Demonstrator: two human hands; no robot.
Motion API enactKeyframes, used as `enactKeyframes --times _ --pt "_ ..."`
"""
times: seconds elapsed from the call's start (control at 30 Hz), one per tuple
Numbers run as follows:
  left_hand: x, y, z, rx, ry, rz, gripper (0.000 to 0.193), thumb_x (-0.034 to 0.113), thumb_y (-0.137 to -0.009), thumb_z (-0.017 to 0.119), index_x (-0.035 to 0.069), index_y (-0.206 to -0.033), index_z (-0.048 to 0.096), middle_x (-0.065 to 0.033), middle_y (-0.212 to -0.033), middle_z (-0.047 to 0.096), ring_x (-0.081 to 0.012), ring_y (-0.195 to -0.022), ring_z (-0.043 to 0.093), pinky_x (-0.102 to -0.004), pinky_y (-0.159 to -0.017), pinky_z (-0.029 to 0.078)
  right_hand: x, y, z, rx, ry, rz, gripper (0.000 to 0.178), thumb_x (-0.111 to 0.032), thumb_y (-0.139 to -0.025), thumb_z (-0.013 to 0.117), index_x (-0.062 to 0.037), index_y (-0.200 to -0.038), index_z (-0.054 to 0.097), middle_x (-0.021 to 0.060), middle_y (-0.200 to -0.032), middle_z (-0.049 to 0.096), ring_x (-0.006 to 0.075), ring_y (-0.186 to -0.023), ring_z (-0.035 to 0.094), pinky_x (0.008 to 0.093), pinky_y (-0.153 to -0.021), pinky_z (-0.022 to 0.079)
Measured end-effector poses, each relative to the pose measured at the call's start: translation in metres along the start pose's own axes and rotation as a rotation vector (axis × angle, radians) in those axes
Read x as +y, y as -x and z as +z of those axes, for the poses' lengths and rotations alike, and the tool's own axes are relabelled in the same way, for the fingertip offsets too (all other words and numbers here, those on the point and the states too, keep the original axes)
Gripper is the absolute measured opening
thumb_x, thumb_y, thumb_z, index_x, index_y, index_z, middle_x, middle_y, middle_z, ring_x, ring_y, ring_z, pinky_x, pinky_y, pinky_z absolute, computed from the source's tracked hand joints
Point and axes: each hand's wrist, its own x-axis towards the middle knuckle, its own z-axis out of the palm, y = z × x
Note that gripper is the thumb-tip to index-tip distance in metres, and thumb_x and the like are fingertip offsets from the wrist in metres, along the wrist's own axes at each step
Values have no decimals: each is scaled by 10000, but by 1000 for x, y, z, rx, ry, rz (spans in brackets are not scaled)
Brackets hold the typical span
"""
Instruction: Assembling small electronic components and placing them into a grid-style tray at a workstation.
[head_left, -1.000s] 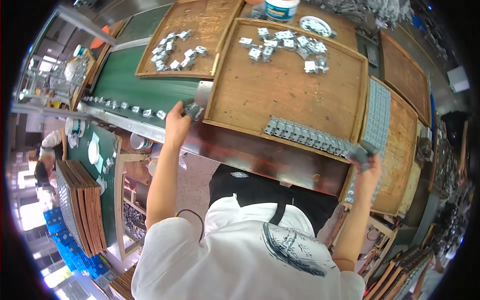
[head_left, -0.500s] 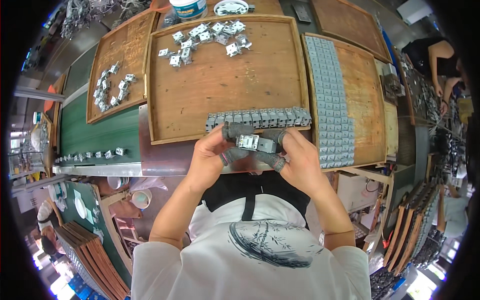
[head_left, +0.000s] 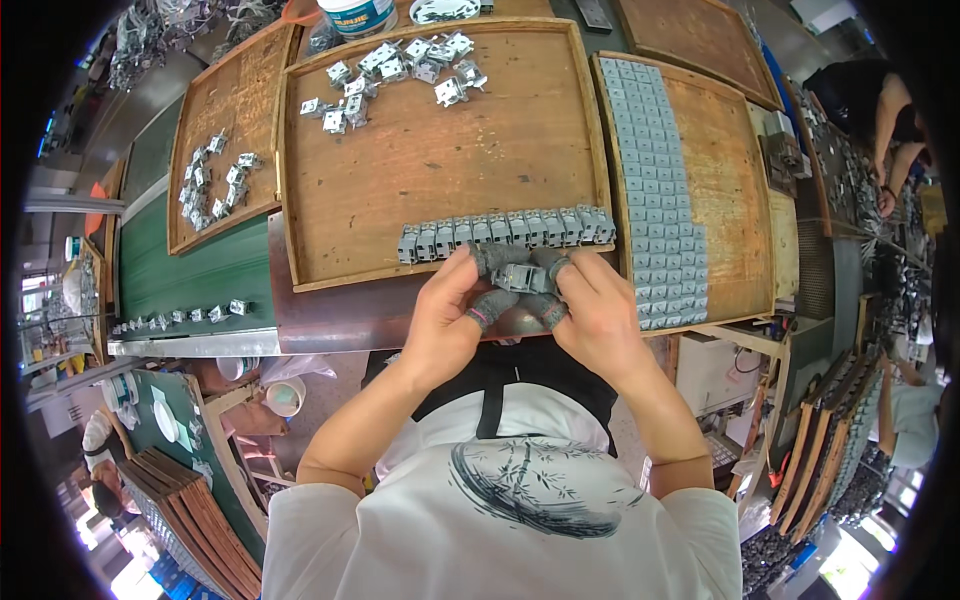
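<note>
Between my two hands, just over the near edge of the wooden tray (head_left: 440, 180), is a small grey box-shaped part (head_left: 520, 278). My left hand (head_left: 448, 312) pinches its left end between thumb and forefinger. My right hand (head_left: 595, 308) grips the right end the same way. Grey sleeves cover the thumbs and fingertips of both hands. Right behind the fingers, along the tray's near side, stands a row of similar grey box-shaped parts (head_left: 505, 232). Loose silvery metal parts (head_left: 395, 65) lie in a cluster at the tray's far left.
To the right, another wooden tray (head_left: 735, 200) holds tight rows of grey blocks (head_left: 655, 190). A smaller tray (head_left: 240, 110) with metal parts sits left, beside a green belt (head_left: 180, 265) carrying several pieces. A bucket (head_left: 360, 15) stands behind. Another person's hand (head_left: 886, 200) is far right.
A silvery piece and a grey piece showed end to end between my hands; now one shorter grey part shows there. My hands have come closer together, the left moving rightward. The view has shifted slightly.
</note>
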Motion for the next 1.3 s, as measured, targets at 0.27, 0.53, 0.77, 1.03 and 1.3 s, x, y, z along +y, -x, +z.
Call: enactKeyframes --times 0.27,0.53,0.77,1.03,1.3 --pt "-6 -3 24 138 -644 194 822 -67 -621 678 -1 -1402 428 -217 -1124 431 -403 -1051 474 -417 -912 450 4 -2 9 -31 -30 32 309 -43 -694 761 11 -973 641 150 -892 580 361 -801 624 424 -653 520" --pt "-18 -12 11 -16 -643 348 789 94 -636 806 -16 -1355 500 -216 -1190 567 -390 -1055 573 -415 -907 486 25 0 9 -373 -594 353 414 -319 -743 779 17 -928 624 168 -844 636 333 -788 612 355 -661 478" --pt "-18 -17 18 -66 -699 483 737 140 -608 809 -8 -1288 566 -197 -1089 642 -383 -936 643 -418 -794 535 24 8 2 -240 -461 232 371 -320 -701 783 -6 -840 642 197 -812 640 397 -766 624 447 -677 488" --pt "1 -20 -16 -83 -916 439 354 79 -664 771 26 -990 643 -163 -1094 568 -364 -948 581 -420 -778 508 54 9 -25 -273 -537 415 329 -307 -790 749 -27 -940 662 169 -906 693 361 -839 667 412 -748 517" --pt "-36 3 -193 266 -650 -228 474 -89 -773 620 17 -1235 625 -34 -1045 583 -105 -929 565 -248 -761 486 275 76 -60 137 294 879 375 -312 -843 627 -40 -1094 685 226 -1004 695 395 -983 654 441 -867 501"
